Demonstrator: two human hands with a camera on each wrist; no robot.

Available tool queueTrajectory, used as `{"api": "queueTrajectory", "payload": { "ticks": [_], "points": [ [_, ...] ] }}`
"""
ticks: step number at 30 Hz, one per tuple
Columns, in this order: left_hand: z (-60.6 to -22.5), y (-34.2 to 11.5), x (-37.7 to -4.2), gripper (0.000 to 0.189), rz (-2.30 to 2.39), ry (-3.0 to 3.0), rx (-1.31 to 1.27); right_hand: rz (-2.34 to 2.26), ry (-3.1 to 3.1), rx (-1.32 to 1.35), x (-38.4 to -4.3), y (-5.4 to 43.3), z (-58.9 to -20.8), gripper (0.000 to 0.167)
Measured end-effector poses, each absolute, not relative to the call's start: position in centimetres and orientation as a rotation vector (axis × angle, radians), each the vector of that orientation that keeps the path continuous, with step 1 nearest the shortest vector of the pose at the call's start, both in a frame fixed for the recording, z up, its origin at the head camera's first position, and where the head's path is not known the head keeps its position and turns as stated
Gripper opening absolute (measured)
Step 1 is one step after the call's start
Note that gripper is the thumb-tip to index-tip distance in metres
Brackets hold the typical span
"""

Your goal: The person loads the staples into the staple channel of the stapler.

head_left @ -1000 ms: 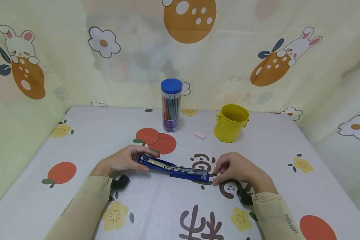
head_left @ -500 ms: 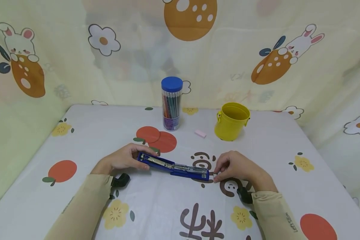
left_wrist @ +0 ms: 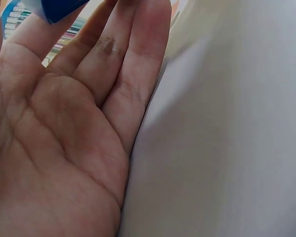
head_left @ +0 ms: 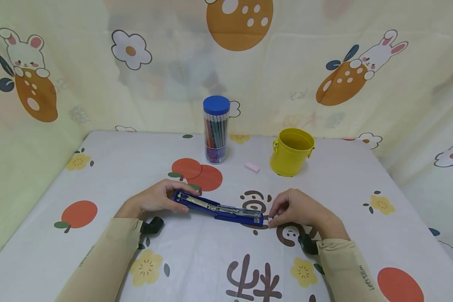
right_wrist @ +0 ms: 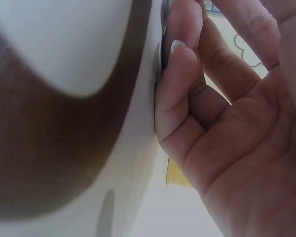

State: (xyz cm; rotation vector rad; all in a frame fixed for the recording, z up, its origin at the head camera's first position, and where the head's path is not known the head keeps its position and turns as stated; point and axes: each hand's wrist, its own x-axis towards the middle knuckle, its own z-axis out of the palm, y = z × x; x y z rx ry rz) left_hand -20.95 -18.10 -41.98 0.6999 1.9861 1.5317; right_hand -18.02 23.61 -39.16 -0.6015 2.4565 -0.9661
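A blue stapler [head_left: 219, 208] is unfolded into a long shallow V, its metal magazine facing up in the head view. My left hand [head_left: 160, 197] grips its left end, thumb on the near side and fingers on the far side. In the left wrist view, a blue corner of the stapler [left_wrist: 59, 7] shows at the top above the palm. My right hand [head_left: 300, 209] is just beyond the stapler's right end, thumb and index fingertips close together. I cannot tell whether something small is between them. The right wrist view shows its lower fingers [right_wrist: 175, 94] curled, close to the tabletop.
Behind the stapler stands a clear jar of pencils [head_left: 216, 130] with a blue lid. A pink eraser [head_left: 252, 167] lies between it and a yellow bucket [head_left: 291, 153]. A printed cloth [head_left: 196, 260] covers the table, and a patterned curtain [head_left: 166, 96] hangs behind it.
The head view has shifted slightly. Both hands and the stapler hold practically the same places.
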Motion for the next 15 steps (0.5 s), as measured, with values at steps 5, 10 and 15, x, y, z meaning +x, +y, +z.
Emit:
{"api": "queueTrajectory", "payload": {
  "ticks": [5,10,15],
  "points": [
    [-42.09,-18.14,-20.98,0.048,1.532,1.987,0.704,-0.968,2.46,-0.593,-17.99,23.62,-39.21,0.014],
    [-42.11,-18.13,-20.99,0.048,1.536,1.99,0.696,-0.985,2.472,-0.561,-17.79,23.59,-38.95,0.014],
    [-42.21,-18.2,-21.05,0.046,1.521,2.012,0.703,-1.013,2.481,-0.531,-17.69,23.5,-38.43,0.015]
  ]
}}
